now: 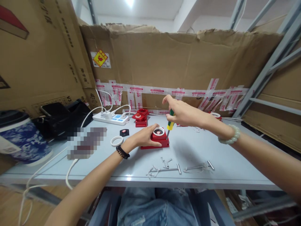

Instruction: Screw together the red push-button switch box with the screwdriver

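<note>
Over the feed I see the red block (165, 143) at seven o'clock from my right hand (180, 110), whose fingers grip a green-and-yellow screwdriver (170, 126), its slim metal shaft slanting to the block's three o'clock end. My left hand (147, 135), nearer, clasps its nine o'clock end. The long axis runs nine-to-three; smooth, plastic-looking casing, round white ring (159, 135) on top.

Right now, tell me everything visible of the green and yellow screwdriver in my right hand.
The green and yellow screwdriver has a plastic-looking handle, green above and yellow below, and a thin metal shaft. It stands nearly upright, leaning slightly, tip down. Your right hand holds it around the green part, partly hiding it. The tip is at the rectangular red block's right end; exact contact is too small to tell.
</note>
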Available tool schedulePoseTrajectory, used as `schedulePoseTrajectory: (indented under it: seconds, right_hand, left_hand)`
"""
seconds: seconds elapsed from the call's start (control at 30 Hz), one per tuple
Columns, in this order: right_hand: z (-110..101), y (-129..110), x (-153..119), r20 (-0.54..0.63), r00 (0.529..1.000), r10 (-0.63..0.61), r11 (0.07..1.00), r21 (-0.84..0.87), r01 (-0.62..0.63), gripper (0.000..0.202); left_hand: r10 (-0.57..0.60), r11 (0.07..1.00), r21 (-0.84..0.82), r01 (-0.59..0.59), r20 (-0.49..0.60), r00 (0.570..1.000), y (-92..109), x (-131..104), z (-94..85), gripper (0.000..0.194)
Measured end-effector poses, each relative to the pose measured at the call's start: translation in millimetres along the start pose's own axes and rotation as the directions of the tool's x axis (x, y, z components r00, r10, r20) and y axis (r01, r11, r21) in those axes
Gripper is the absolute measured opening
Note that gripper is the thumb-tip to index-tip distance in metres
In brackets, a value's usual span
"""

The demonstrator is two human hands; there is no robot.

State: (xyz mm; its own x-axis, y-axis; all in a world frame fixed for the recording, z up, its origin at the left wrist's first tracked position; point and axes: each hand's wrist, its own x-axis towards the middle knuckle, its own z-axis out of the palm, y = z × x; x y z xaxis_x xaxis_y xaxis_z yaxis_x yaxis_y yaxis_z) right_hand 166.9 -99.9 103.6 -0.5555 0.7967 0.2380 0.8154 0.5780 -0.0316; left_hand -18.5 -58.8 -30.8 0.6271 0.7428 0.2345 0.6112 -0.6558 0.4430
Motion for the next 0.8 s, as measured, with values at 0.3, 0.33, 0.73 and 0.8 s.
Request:
schedulePoseTrajectory:
  seconds: [0.3, 0.33, 0.73, 0.8]
  right_hand:
    - [3.2, -0.4, 0.9, -0.019, 0.998, 0.058, 0.998, -0.018, -0.059, 0.031]
    - [2.9, -0.2, 1.0, -0.016, 0.998, 0.059, 0.998, -0.004, -0.059, 0.030]
    - [3.5, 4.5, 1.7, -0.019, 0.997, 0.074, 0.997, -0.035, -0.075, 0.029]
    - [3.1, 5.5, 1.2, 0.015, 1.000, 0.025, 0.999, 0.028, -0.025, 0.034]
  left_hand:
    - [0.004, 1.000, 0.001, -0.004, 0.003, 1.000, 1.8, -0.5, -1.0, 0.064]
    - [0.004, 1.000, 0.009, -0.004, 0.007, 1.000, 2.2, -0.6, -1.3, 0.063]
    - [-0.003, 1.000, -0.019, 0.003, -0.005, 1.000, 0.6, 0.2, -0.6, 0.066]
    - [0.000, 1.000, -0.019, 0.000, 0.001, 1.000, 0.5, 0.3, -0.6, 0.064]
